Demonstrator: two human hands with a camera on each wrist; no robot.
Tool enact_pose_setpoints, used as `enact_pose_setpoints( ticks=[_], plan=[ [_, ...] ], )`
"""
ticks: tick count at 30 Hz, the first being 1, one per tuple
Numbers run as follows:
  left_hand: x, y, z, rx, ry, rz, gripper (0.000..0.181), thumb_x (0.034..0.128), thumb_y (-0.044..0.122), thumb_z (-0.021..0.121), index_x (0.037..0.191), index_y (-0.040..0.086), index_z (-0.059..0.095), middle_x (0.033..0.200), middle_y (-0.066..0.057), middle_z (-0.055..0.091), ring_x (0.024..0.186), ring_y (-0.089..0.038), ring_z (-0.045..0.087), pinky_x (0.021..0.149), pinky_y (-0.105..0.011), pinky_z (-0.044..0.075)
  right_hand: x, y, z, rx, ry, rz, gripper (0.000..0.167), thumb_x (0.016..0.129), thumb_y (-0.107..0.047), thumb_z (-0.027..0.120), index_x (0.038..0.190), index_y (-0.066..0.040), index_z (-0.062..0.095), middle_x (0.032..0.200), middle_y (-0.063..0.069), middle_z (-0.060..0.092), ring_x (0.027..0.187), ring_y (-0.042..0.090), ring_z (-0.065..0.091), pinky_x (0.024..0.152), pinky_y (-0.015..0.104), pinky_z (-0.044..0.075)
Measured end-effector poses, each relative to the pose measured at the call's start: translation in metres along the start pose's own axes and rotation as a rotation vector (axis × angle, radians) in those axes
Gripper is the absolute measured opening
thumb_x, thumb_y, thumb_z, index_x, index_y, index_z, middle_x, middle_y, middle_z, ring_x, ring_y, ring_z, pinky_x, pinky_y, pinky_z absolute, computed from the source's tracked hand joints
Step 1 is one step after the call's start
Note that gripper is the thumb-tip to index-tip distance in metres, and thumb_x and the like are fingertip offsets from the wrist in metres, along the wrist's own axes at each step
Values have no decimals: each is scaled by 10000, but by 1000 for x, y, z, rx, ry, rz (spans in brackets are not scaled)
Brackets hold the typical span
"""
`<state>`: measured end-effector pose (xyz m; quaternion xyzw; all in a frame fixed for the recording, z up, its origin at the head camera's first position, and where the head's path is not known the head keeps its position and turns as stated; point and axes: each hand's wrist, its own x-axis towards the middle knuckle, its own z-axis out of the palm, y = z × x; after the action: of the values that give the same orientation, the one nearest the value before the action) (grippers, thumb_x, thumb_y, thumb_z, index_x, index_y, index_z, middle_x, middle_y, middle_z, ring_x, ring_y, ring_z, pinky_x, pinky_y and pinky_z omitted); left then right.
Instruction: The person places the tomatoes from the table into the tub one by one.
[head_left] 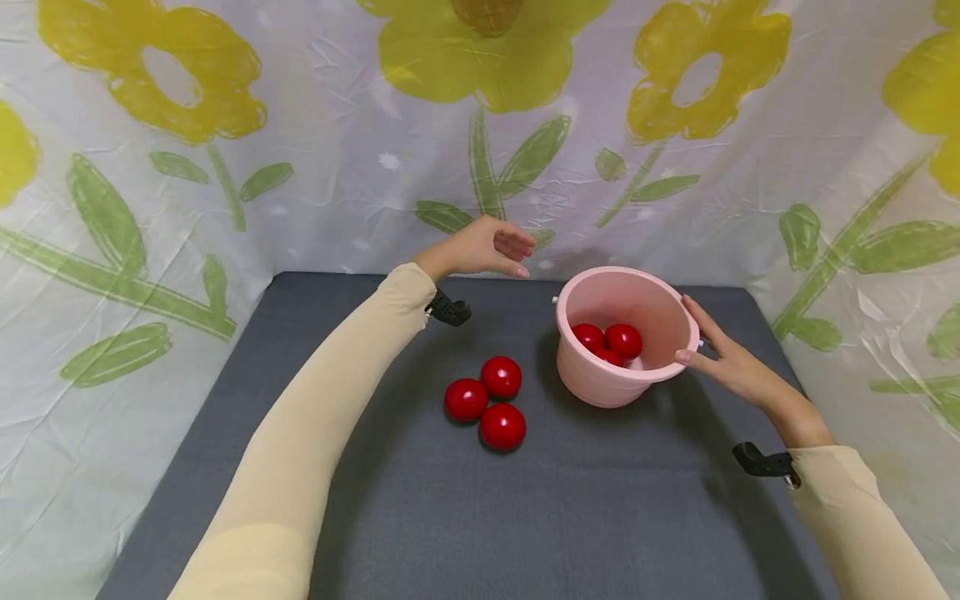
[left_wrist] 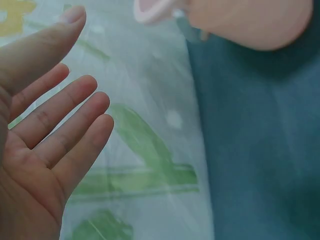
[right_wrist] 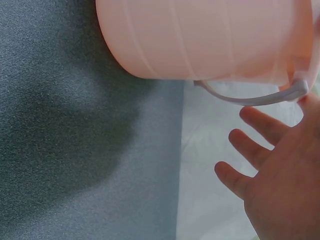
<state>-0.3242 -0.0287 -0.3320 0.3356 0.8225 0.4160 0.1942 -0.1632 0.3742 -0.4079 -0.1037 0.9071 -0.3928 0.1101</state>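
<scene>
A pink bucket (head_left: 596,379) stands at the back right of the table, with several glossy red balls (head_left: 623,340) inside it. My right hand (head_left: 738,367) holds the bucket's right rim between thumb and index finger; its other fingers spread beside the bucket wall in the right wrist view. There the bucket's pale handle (right_wrist: 250,101) hangs down along its side. My left hand (head_left: 483,246) is raised left of the bucket, fingers loosely extended, nothing in it. Nearer, a cluster of 3 red balls (head_left: 502,427) lies on the table, below and apart from the left hand.
A dark grey cloth covers the table (head_left: 600,533). White curtains with yellow flowers (head_left: 322,200) rise along its back and both sides. Each wrist wears a black strap-like camera mount (head_left: 450,310).
</scene>
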Motion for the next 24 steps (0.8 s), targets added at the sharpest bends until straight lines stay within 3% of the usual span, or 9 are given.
enact_pose_setpoints(
  ticks=[6,11,18,24],
  plan=[
    [-38,-38,0,-5,26,-21,555,850,175,788,1359,75,589,1352,-135,639,1238,-293,625,1043,-391,520,2,0,0,-13,0,-7,939,967,-242,623,1552,-453,-80,1692,41,-55,1513,475,60,1070,809,165],
    [-69,-69,9,-14,35,-45,561,846,182,792,1357,71,589,1355,-143,635,1242,-298,623,1023,-405,533,1,1,0,-9,6,-16,936,968,-247,623,1562,-426,-77,1692,46,-51,1506,479,76,1073,799,175],
    [-106,-110,37,-56,4,-46,588,838,198,799,1357,31,579,1353,-177,627,1244,-313,619,1004,-387,549,0,0,2,-5,8,-16,935,969,-227,617,1581,-369,-75,1692,57,-44,1490,487,99,1071,797,179],
    [-125,-128,66,-115,-16,-28,640,826,178,808,1377,-15,545,1394,-202,589,1273,-322,596,1006,-380,548,1,1,2,1,8,-14,932,970,-222,613,1587,-342,-76,1691,57,-49,1499,486,78,1081,796,161]
  ],
)
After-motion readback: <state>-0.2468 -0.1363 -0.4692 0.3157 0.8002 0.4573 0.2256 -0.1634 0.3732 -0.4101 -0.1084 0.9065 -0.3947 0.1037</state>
